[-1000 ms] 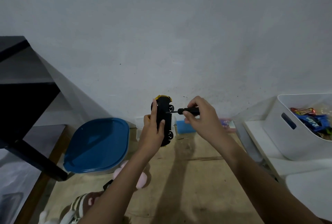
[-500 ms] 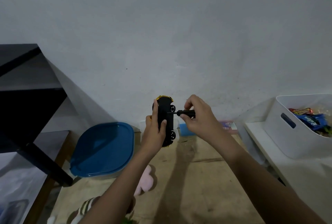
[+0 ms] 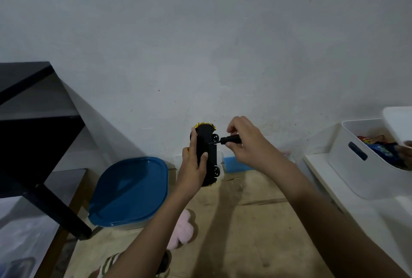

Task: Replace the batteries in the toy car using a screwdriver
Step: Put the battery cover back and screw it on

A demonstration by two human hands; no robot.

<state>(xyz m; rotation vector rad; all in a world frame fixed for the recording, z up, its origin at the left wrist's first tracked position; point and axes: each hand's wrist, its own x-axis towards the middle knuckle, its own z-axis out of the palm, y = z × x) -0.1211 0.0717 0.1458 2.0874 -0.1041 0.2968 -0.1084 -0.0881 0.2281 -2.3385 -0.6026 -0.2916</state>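
My left hand (image 3: 192, 166) keeps its grip clamped round the toy car (image 3: 208, 144), upright in mid-air, black underside toward me. My right hand (image 3: 249, 146) pinches the screwdriver (image 3: 230, 139), tip against the underside; what it meets is too small to make out.

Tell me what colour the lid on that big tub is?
The lid is dark blue, seen best in the head view.
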